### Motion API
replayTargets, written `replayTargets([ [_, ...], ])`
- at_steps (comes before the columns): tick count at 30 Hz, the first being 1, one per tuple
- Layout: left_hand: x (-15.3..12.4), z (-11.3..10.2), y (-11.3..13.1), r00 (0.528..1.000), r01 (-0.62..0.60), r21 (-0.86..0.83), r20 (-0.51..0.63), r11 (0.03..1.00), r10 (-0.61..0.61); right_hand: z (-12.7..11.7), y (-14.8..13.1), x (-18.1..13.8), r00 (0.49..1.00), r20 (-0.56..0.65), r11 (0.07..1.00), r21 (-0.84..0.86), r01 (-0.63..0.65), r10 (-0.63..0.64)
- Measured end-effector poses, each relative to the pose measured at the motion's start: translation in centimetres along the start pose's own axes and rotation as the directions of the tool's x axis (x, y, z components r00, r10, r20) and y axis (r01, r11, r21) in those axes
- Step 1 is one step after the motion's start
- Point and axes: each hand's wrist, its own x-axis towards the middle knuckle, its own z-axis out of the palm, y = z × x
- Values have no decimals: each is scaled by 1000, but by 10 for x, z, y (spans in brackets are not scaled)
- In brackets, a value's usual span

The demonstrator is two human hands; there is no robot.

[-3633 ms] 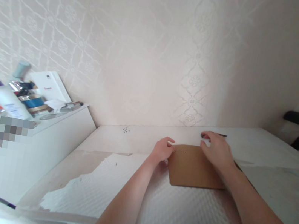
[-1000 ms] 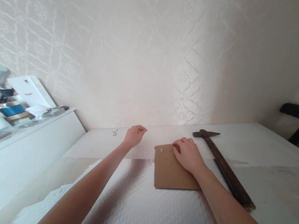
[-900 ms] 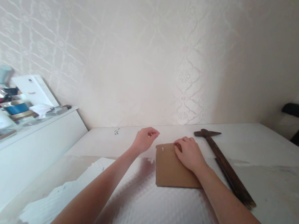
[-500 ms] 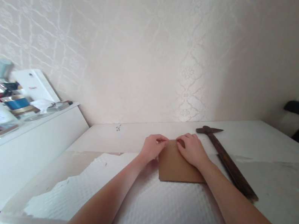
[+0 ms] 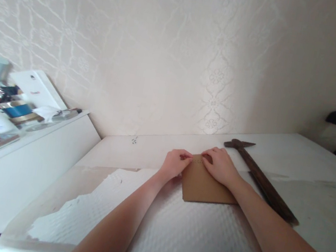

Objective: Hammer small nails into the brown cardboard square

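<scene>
Both of my hands meet at the far corner of a flat brown cardboard rectangle point(image 5: 206, 186), which lies on the white textured sheet point(image 5: 176, 230) covering the pale tabletop point(image 5: 310, 201), close to the wall. My left hand point(image 5: 174, 163) has its fingers drawn together at that corner, pinching something too small to make out; my right hand point(image 5: 221, 166) rests spread and flat on the card's top edge, pressing it down. I judge the card light, thin and fairly stiff, apt to slide on the sheet unless pinned, and best taken by an edge or corner. A long dark wooden-handled hammer point(image 5: 261, 182) lies just beside my right wrist, untouched. Tiny specks near the corner may be small nails; the blur hides them. On the left, bottles and jars on a white shelf point(image 5: 23, 140) run out of frame.
</scene>
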Motion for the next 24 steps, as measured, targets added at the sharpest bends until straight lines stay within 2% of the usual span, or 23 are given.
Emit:
replayTargets([
  [11,-2,1,2,1000,-1,-37,18,999,2,0,0,-1,1000,-15,1000,11,-3,3],
  [19,-4,0,2,1000,-13,8,28,1000,12,-2,-2,-2,1000,9,1000,11,-12,12],
  [22,-5,-1,5,999,-37,46,26,998,35,-10,-3,-4,997,-26,995,-53,-80,78],
  [24,-6,-1,5,999,-40,75,33,996,38,-19,-1,-7,977,-100,972,-128,-198,186],
])
